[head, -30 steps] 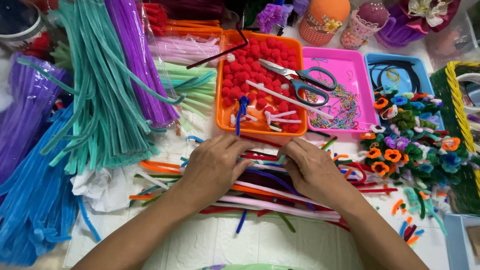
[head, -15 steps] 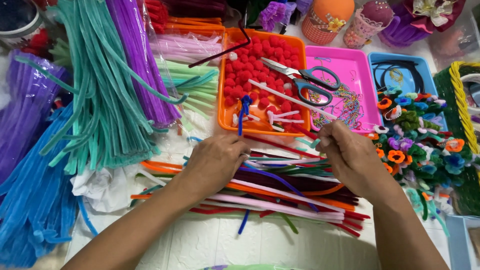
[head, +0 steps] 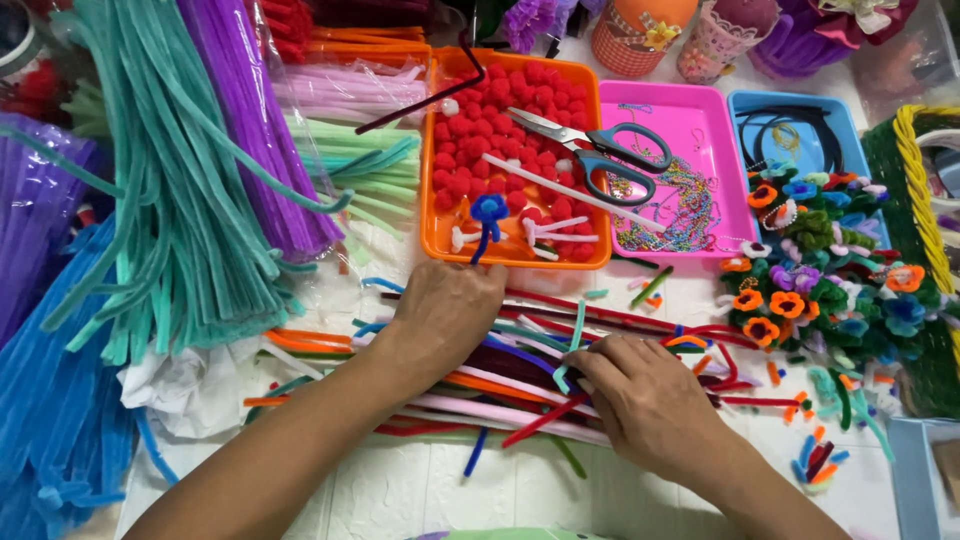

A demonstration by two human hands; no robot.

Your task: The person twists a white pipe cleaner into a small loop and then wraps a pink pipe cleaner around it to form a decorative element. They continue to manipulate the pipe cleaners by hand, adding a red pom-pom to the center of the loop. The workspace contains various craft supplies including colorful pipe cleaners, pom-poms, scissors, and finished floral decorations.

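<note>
Here, both my hands are down in the loose pile of pipe cleaners (head: 520, 375) scattered on the white table (head: 400, 490), just below the orange tray (head: 440, 240) of red pompoms (head: 470, 150).

Left hand (head: 445, 315): palm down on the pile, knuckles toward the tray. Its fingers are curled under and out of sight; I cannot tell whether they pinch a stem or only press on the heap.

Right hand (head: 650, 400): lower and to the right, fingers (head: 600, 360) drawn together over the strands, thumb side close to a bent teal pipe cleaner (head: 572, 350) that rises from the pile. It looks like a pinch on that stem, though the contact itself is hidden.

Handling, as I judge it:
- Very light, fuzzy, thin wire core; soft to the touch, holds a bend.
- Not slippery; the nap grips, so strands snag on one another.
- Not fragile, but kinks stay.
- Best taken near one end with thumb and forefinger and drawn out lengthwise, other hand holding the heap flat.

Around: scissors (head: 600, 150) lie across the orange tray and the pink tray (head: 700, 110); finished pipe-cleaner flowers (head: 820, 270) are to the right; teal bundles (head: 170, 200) to the left.
</note>
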